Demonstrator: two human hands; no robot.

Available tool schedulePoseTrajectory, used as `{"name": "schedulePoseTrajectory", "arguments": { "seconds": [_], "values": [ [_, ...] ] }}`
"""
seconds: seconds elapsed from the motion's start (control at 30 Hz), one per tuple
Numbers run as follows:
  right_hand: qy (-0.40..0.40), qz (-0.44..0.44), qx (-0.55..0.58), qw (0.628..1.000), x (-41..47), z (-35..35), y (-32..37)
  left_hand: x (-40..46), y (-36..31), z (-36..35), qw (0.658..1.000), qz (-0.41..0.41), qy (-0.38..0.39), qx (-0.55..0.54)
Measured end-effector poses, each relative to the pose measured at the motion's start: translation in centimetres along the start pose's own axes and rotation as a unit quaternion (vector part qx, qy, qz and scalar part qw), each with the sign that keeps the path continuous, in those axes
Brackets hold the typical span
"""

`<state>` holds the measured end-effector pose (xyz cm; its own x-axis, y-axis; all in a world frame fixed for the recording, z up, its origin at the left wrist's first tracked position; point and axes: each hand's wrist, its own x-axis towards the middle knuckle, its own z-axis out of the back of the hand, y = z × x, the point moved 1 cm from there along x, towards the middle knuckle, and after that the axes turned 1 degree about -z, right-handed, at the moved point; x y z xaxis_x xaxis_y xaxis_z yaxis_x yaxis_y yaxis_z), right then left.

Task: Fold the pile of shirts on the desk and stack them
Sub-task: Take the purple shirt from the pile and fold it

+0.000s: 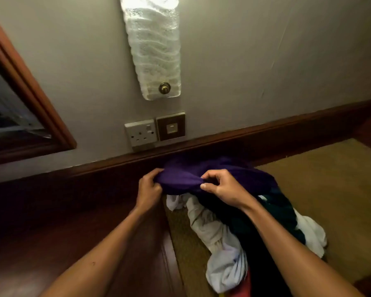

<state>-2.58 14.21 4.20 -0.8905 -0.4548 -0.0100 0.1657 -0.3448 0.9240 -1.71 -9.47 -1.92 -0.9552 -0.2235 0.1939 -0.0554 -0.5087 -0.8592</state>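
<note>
A crumpled purple shirt (pixel 184 179) lies at the far end of a pile of shirts (pixel 227 236) on the desk (pixel 330 189). My left hand (pixel 148 189) grips the purple shirt's left edge, fingers curled over the fabric. My right hand (pixel 221 186) pinches a fold of the same shirt near its middle. Under and in front of it lie white shirts (pixel 206 224), a dark green one (pixel 285 213) and a bit of red cloth (pixel 244 286) at the bottom edge. My right forearm hides part of the pile.
The desk has a tan inset top and a dark wood border (pixel 73 221) on the left. Behind it a wooden rail (pixel 266 136) meets the wall. A socket (pixel 140 132), a switch (pixel 171 126) and a glass wall lamp (pixel 153 50) are above; a framed mirror (pixel 19 103) hangs left.
</note>
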Motion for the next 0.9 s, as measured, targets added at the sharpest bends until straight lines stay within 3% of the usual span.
{"name": "schedulePoseTrajectory", "arguments": {
  "seconds": [0.13, 0.27, 0.33, 0.4, 0.43, 0.47, 0.5, 0.57, 0.63, 0.7, 0.77, 0.83, 0.9],
  "values": [
    [0.076, 0.010, -0.061, 0.995, -1.3, -8.9, 1.7, -6.9, 3.8, 7.2, 0.995, 0.042, -0.089, 0.015],
    [0.163, -0.013, -0.076, 0.984, -4.9, -19.9, 1.6, -15.8, 10.3, 14.2, 0.982, 0.131, -0.104, 0.086],
    [0.296, -0.069, -0.083, 0.949, -6.9, -25.2, 1.4, -20.4, 13.6, 17.5, 0.971, 0.188, -0.028, 0.143],
    [0.449, -0.142, -0.105, 0.876, -8.8, -29.5, 0.9, -24.5, 16.0, 20.5, 0.938, 0.255, 0.116, 0.206],
    [0.478, -0.168, -0.120, 0.854, -9.4, -31.1, 0.5, -26.3, 16.8, 21.6, 0.917, 0.277, 0.171, 0.229],
    [0.466, -0.184, -0.123, 0.857, -9.7, -32.4, 0.2, -27.8, 17.3, 22.5, 0.907, 0.280, 0.194, 0.249],
    [0.416, -0.187, -0.123, 0.882, -9.7, -33.4, -0.1, -28.8, 17.6, 23.2, 0.907, 0.263, 0.190, 0.268],
    [0.260, -0.170, -0.204, 0.928, -9.6, -34.5, -1.1, -30.2, 18.4, 23.5, 0.919, 0.206, 0.174, 0.287],
    [0.210, -0.187, -0.310, 0.908, -10.1, -34.9, -2.1, -31.5, 19.3, 23.0, 0.909, 0.189, 0.249, 0.278],
    [0.253, -0.235, -0.382, 0.857, -11.6, -35.7, -2.6, -32.6, 20.4, 22.7, 0.879, 0.197, 0.336, 0.274],
    [0.264, -0.240, -0.443, 0.822, -13.5, -37.2, -2.3, -33.4, 22.1, 23.5, 0.867, 0.205, 0.351, 0.288],
    [0.306, -0.233, -0.439, 0.812, -15.2, -39.1, -1.3, -33.8, 23.1, 25.6, 0.888, 0.214, 0.297, 0.280],
    [0.438, -0.281, -0.311, 0.795, -16.3, -40.8, 0.3, -34.5, 23.7, 28.4, 0.922, 0.226, 0.213, 0.233]
  ]
}}
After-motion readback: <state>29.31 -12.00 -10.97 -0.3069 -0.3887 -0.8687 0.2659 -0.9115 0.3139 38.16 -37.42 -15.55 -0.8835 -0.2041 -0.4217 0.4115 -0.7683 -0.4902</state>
